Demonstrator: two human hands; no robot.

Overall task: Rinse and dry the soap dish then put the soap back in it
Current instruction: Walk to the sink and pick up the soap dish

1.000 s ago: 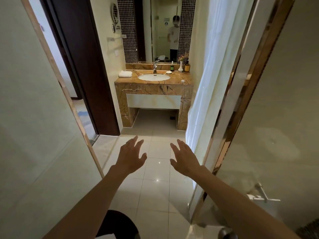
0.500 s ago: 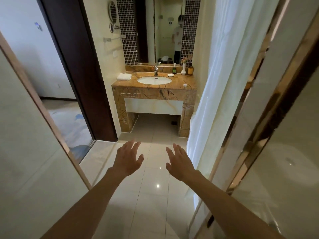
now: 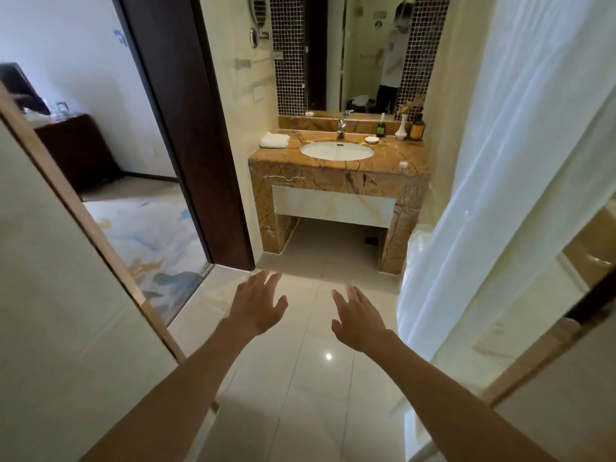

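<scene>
A small white soap dish sits on the brown marble counter, just right of the tap and behind the oval white basin. Whether soap lies in the dish is too small to tell. A folded white towel rests at the counter's left end. My left hand and my right hand are held out over the tiled floor, well short of the counter, fingers spread and holding nothing.
A dark bottle, a white vase and an amber bottle stand at the counter's back right; a small white cap lies near its front. A white curtain hangs on the right, a dark door frame on the left.
The view has moved forward through the doorway, so the counter is nearer and larger. Both hands stay spread in front, empty.
</scene>
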